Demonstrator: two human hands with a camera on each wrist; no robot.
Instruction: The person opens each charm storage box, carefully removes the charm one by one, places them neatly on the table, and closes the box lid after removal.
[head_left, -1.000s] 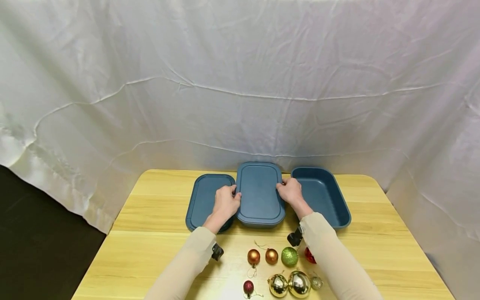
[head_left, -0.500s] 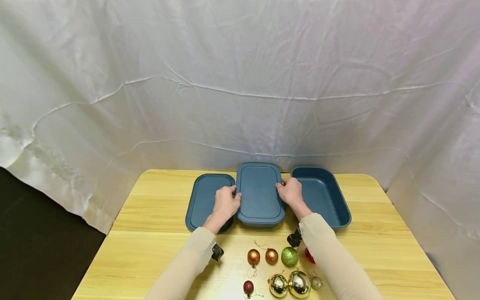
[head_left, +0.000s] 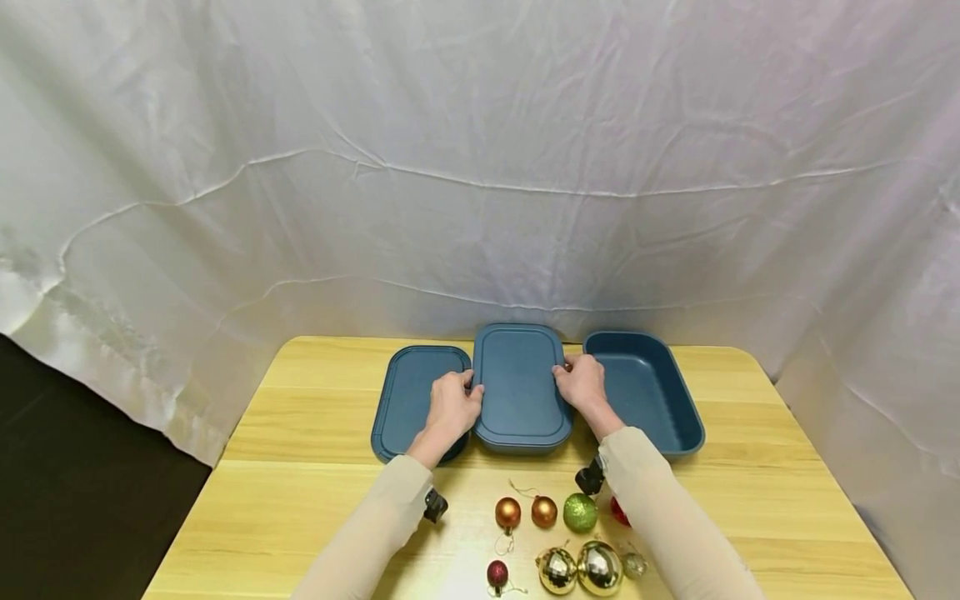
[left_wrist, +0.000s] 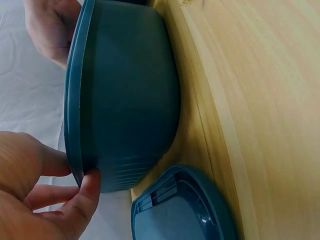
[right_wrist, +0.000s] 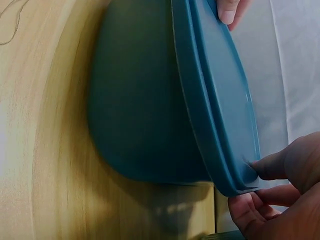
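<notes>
A blue lid [head_left: 519, 379] lies over a deep blue storage box [left_wrist: 127, 95] in the middle of the table's far side. My left hand [head_left: 450, 404] pinches the lid's left edge, thumb on top and fingers below the rim. On the opposite edge, my right hand [head_left: 583, 385] pinches the lid in the same way, as the right wrist view shows. Whether the lid is fully seated I cannot tell. A second blue lid [head_left: 416, 400] rests on the table to the left, partly under my left hand. To the right stands an uncovered blue box [head_left: 637, 387].
Nearer on the wooden table [head_left: 300, 500] lie several baubles: copper ones [head_left: 507, 512], a glittery green one [head_left: 580, 512], shiny gold ones [head_left: 599, 568] and a small dark red one [head_left: 497, 573]. A red bauble [head_left: 618, 511] is partly behind the right sleeve. A pale curtain [head_left: 480, 208] hangs behind.
</notes>
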